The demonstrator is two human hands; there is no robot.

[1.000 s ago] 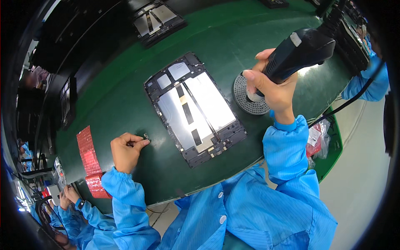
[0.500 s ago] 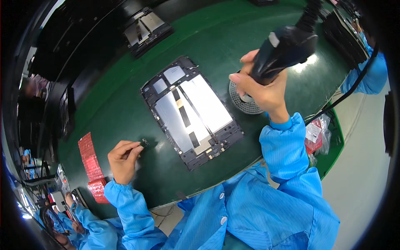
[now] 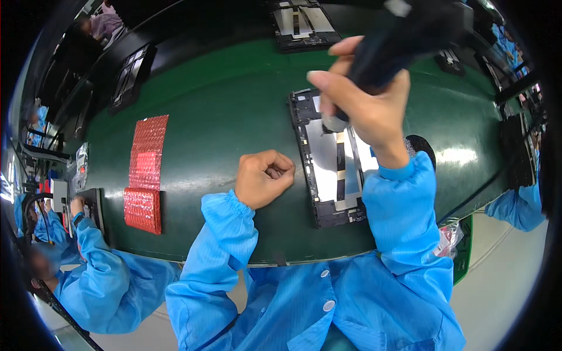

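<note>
My right hand [image 3: 372, 114] is wrapped round a thick black electric screwdriver [image 3: 395, 50], which is blurred by motion. Its pale tip end points down over an opened tablet housing [image 3: 322, 169] with silvery battery panels and dark strips. My hand and forearm hide the housing's right side; I cannot tell whether the tip touches it. Left of the housing, my left hand [image 3: 264, 178] is closed with its fingers curled in. Whatever lies in those fingers is hidden. Behind my right wrist a round dark dish [image 3: 422, 150] shows in part.
Red bubble-wrap pouches [image 3: 146, 169] lie on the green table [image 3: 216, 128] at left. More opened tablet housings [image 3: 301, 24] stand along the dark back ledge. A co-worker in blue [image 3: 99, 275] works at far left. A green bin [image 3: 465, 248] with plastic bags sits below the right edge.
The screwdriver has moved from above the round dish to over the tablet housing. My left hand has come closer to the housing; the small dark circuit part it pinched no longer shows.
</note>
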